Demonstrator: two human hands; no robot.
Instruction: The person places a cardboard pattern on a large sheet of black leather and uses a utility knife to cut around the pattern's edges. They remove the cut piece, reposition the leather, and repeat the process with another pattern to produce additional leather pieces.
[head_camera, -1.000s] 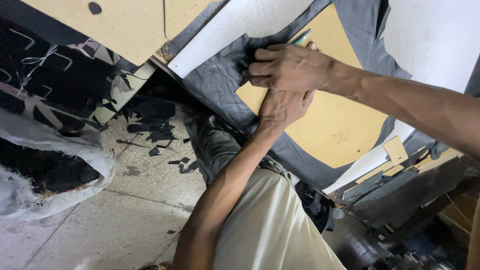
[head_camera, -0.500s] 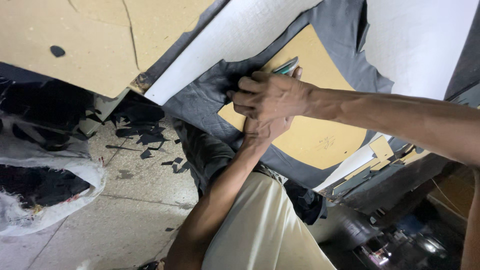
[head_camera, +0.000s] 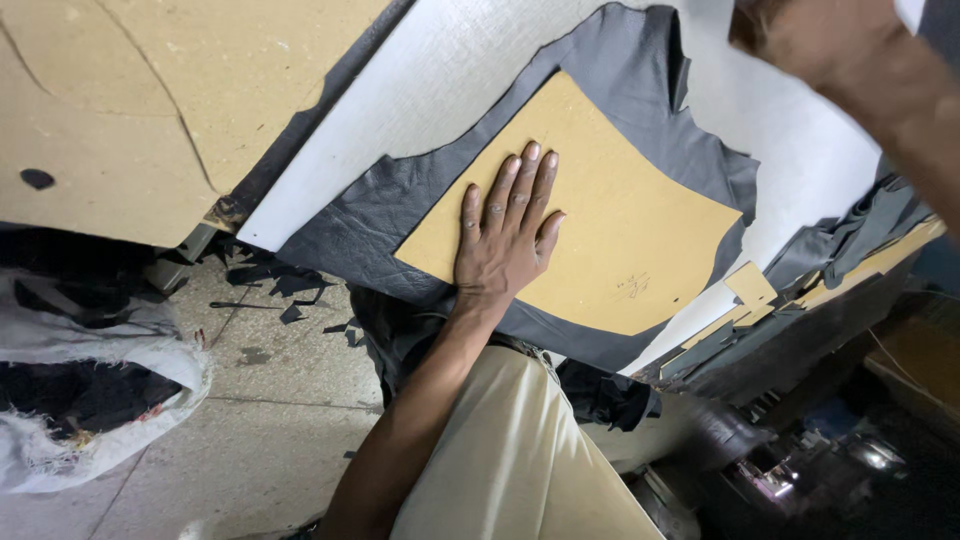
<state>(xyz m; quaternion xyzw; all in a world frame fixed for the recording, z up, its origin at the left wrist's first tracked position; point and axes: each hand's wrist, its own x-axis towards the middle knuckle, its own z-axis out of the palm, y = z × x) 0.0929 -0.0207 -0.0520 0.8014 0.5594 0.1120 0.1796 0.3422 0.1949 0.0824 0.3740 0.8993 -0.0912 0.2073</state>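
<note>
My left hand (head_camera: 505, 235) lies flat, fingers stretched out, on a tan cardboard pattern (head_camera: 620, 230). The pattern rests on a dark grey leather hide (head_camera: 390, 215), which is spread over a white cutting board (head_camera: 430, 90). The hand holds nothing and presses on the pattern's left part. Only my right forearm (head_camera: 860, 70) shows, blurred, at the top right corner above the board. The right hand itself is outside the frame.
Large tan cardboard sheets (head_camera: 150, 90) lie at the top left. Dark leather scraps (head_camera: 270, 285) litter the tiled floor beside a white sack (head_camera: 90, 390) of offcuts. Small tan pattern pieces (head_camera: 750, 285) and folded leather sit at the board's right edge. My beige trouser leg (head_camera: 520, 460) is below.
My right hand, which rested over the left on the pattern with a green-tipped tool, has lifted away to the top right. The left hand now lies flat and uncovered.
</note>
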